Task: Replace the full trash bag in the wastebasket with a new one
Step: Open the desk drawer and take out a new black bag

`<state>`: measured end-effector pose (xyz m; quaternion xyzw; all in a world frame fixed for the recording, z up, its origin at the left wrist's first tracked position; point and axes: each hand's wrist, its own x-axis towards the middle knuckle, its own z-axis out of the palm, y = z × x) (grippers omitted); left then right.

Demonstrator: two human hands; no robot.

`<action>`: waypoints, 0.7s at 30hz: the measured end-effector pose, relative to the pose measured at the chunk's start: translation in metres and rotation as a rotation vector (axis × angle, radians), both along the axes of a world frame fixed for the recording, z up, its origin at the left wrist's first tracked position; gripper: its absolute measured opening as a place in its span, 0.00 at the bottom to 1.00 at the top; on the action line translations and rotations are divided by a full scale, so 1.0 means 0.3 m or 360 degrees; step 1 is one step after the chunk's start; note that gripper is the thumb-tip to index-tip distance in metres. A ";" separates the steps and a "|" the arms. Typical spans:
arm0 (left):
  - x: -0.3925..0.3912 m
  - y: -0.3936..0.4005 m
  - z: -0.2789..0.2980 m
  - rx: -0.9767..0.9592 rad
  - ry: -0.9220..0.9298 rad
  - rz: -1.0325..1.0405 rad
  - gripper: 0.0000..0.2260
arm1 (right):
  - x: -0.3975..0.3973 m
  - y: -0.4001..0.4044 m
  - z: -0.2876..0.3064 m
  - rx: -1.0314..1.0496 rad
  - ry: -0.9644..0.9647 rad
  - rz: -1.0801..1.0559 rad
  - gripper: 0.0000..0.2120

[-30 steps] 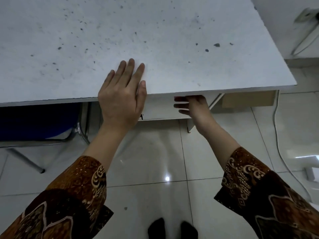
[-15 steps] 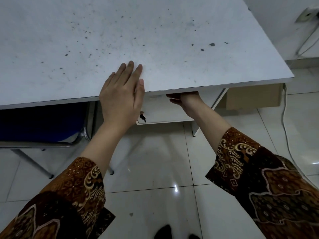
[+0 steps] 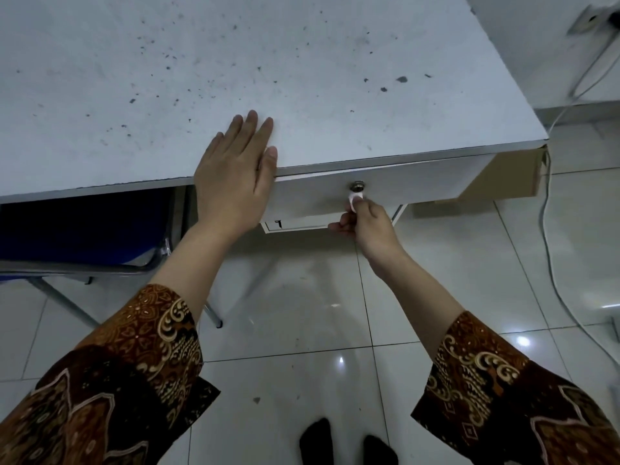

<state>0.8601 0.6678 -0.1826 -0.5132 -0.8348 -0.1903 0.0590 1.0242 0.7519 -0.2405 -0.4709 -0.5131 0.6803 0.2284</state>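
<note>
Chair (image 3: 84, 226) sits tucked under the surface (image 3: 302, 62), left of the drawer (image 3: 402, 186). My left hand (image 3: 235, 176) lies flat, fingers together, on the surface edge beside that drawer. My right hand (image 3: 367, 226) pinches the white tag (image 3: 355, 198) below the drawer's lock (image 3: 356, 186). I see no wastebasket.

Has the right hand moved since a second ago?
Yes. The right hand has come out from under the desk edge and now pinches a white tab below the drawer lock.

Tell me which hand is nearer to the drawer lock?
Right. The right hand pinches a white tab just below the drawer lock; the left hand rests flat on the desk edge, off to the lock's left.
</note>
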 end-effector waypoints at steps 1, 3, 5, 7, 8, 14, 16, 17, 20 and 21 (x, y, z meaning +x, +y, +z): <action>-0.001 0.000 0.003 -0.0020 -0.0005 -0.0003 0.22 | 0.012 -0.009 0.000 0.0002 -0.0004 -0.0001 0.15; -0.004 0.000 0.010 -0.0073 -0.0029 -0.0011 0.22 | 0.037 -0.031 0.002 0.0001 0.0001 -0.0002 0.15; -0.006 -0.002 0.019 -0.0127 -0.0043 -0.0030 0.22 | 0.065 -0.055 0.009 -0.0011 -0.0001 0.0023 0.15; -0.008 -0.004 0.025 -0.0180 -0.0049 -0.0046 0.22 | 0.088 -0.079 0.014 -0.0046 0.0011 0.0062 0.14; -0.010 -0.005 0.026 -0.0201 -0.0058 -0.0054 0.22 | 0.098 -0.093 0.015 -0.0063 0.0026 0.0070 0.14; -0.004 -0.008 0.027 -0.0181 -0.0066 -0.0055 0.24 | 0.167 -0.150 -0.012 -0.0113 0.0036 0.0059 0.12; -0.002 -0.008 0.024 -0.0171 -0.0053 -0.0049 0.25 | 0.190 -0.168 -0.034 -0.0165 0.0039 0.0037 0.13; 0.000 -0.009 0.021 -0.0165 -0.0037 -0.0052 0.24 | 0.199 -0.177 -0.046 -0.0187 0.0039 0.0030 0.13; -0.001 -0.009 0.015 -0.0134 0.0008 -0.0049 0.23 | 0.219 -0.192 -0.072 -0.0204 0.0045 0.0026 0.13; -0.002 -0.008 0.013 -0.0109 -0.0009 -0.0048 0.23 | 0.223 -0.192 -0.073 -0.0194 0.0042 0.0036 0.13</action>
